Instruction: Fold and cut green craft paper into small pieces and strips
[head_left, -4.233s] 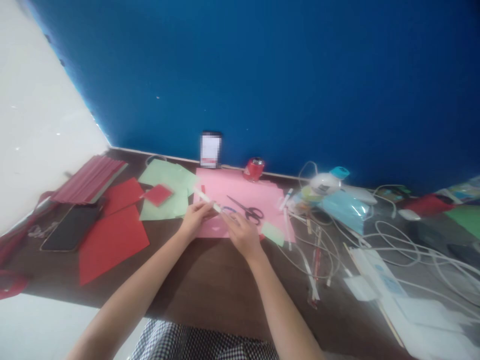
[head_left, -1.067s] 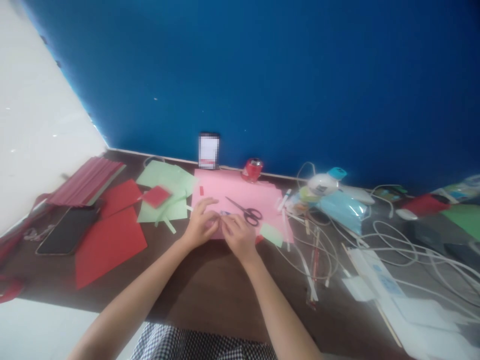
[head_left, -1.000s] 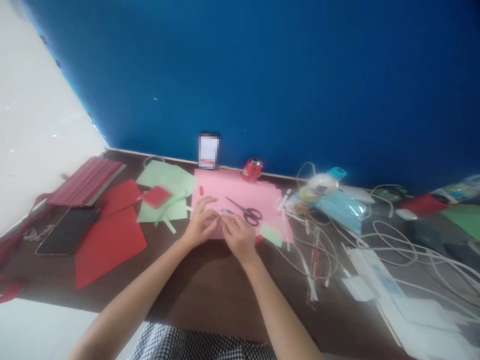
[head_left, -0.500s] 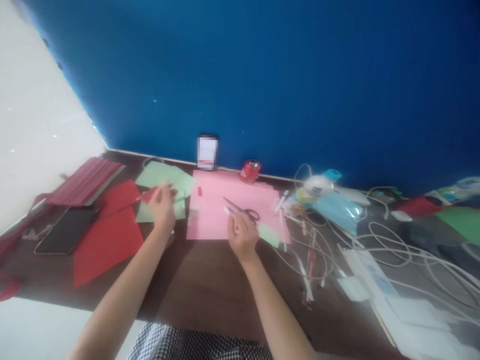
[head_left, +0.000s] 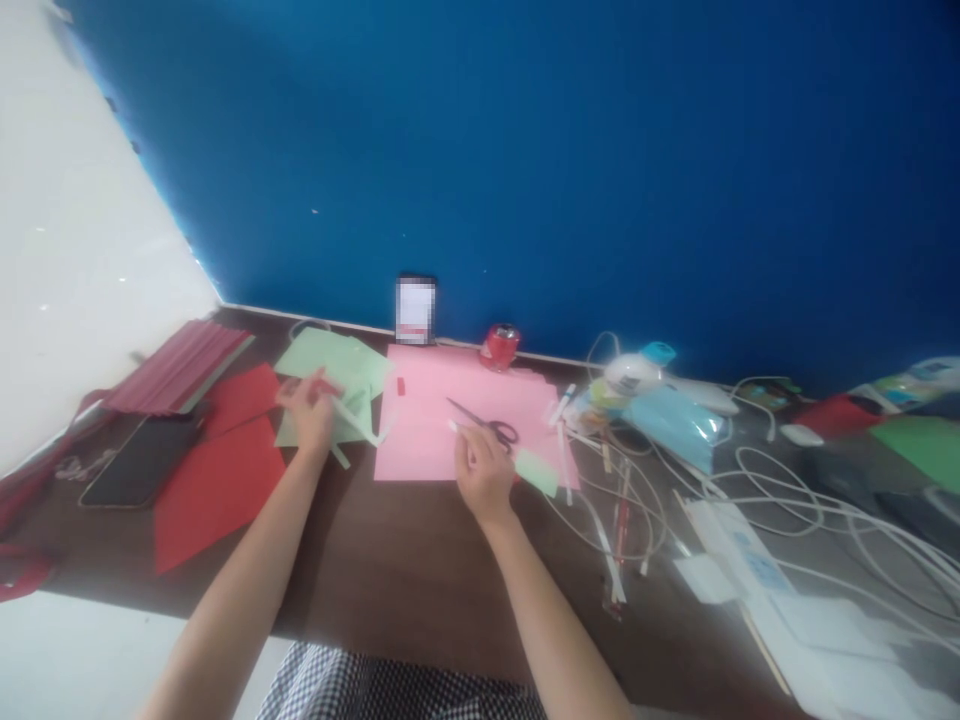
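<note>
My left hand (head_left: 309, 412) is over the pale green paper (head_left: 304, 352), its fingers smeared by motion. Something small and red shows by its fingertips, and a pale strip (head_left: 356, 420) runs off to the right; I cannot tell whether the hand holds either. My right hand (head_left: 484, 470) rests closed on the pink paper (head_left: 420, 455), with a small white tip (head_left: 453, 427) poking out between thumb and fingers. Just beyond it lie dark-handled scissors (head_left: 504, 432). A small green piece of paper (head_left: 537, 473) lies right of that hand.
Red sheets (head_left: 225, 495), a dark phone (head_left: 131, 465) and a pink paper stack (head_left: 180, 365) lie left. Another phone (head_left: 415, 310) leans on the blue wall beside a red container (head_left: 500, 347). White cables (head_left: 750, 490), a power strip (head_left: 731, 540) and packets (head_left: 675, 420) crowd the right.
My left hand has shifted left across the green paper, uncovering more of the pale strip. My right hand has stayed almost in place. The view has tilted slightly.
</note>
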